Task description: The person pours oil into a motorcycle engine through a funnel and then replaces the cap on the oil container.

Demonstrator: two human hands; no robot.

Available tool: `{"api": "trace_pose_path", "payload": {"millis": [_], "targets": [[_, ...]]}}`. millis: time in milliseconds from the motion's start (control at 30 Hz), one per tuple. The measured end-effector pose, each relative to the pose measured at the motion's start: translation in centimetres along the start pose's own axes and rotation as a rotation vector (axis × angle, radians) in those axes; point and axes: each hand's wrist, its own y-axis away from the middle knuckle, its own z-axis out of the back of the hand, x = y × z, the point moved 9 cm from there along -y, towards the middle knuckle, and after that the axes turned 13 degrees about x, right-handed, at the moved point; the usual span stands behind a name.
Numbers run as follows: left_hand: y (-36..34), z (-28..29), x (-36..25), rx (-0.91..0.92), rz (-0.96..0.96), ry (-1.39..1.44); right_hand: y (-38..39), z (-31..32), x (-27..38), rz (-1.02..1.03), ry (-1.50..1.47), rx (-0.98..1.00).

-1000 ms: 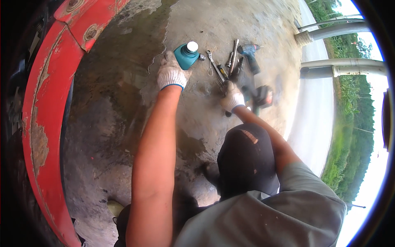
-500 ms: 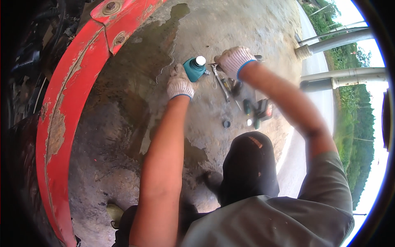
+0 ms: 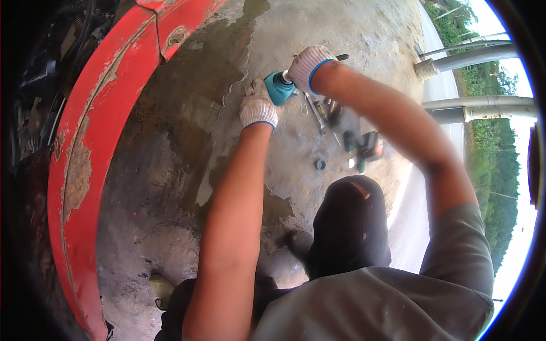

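Observation:
My left hand [image 3: 259, 105], in a white knit glove with a blue cuff, is closed around the side of a teal bottle [image 3: 278, 89]. The bottle stands upright on the ground, its pale top partly covered by my other glove. My right hand [image 3: 310, 67], gloved the same way, is closed at the bottle's mouth. Behind the right fist sticks out the dark end of a slim hand tool [image 3: 342, 57]; its tip is hidden. Just right of the bottle lie a wrench [image 3: 320, 120] and other small metal tools, partly under my right forearm.
A dark round cap [image 3: 320, 165] lies on the stained concrete. Near it are a blurred dark power tool [image 3: 371, 145] and small green containers [image 3: 360, 165]. A chipped red metal panel [image 3: 79, 170] curves along the left. Grey metal posts [image 3: 478, 58] and a road are at the right.
My right hand has moved left onto the top of the bottle, bringing the slim tool with it; the pale top is now mostly covered. My left hand keeps its hold. The view has shifted slightly.

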Motion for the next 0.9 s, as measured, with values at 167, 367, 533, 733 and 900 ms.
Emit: {"api": "trace_pose_path", "payload": {"millis": [167,367,533,733,900], "targets": [[-0.1,0.3,-0.1,0.077,0.076,-0.019,2.1,-4.1,-2.1,-0.067,-0.569,-0.134],[0.1,0.6,-0.2,0.019,0.025,0.062,-0.7,-10.7,0.2,-0.018,-1.526,-0.397],[-0.1,0.9,0.0,0.02,0.036,0.049,-0.2,-15.4,1.5,-0.078,-1.518,-0.231],[-0.2,0.6,-0.8,0.026,0.014,0.042,0.2,-31.2,6.7,-0.093,-0.674,0.44],[0.0,0.4,-0.2,0.05,0.057,0.008,2.0,-28.7,4.1,-0.214,-0.661,0.148]]}}
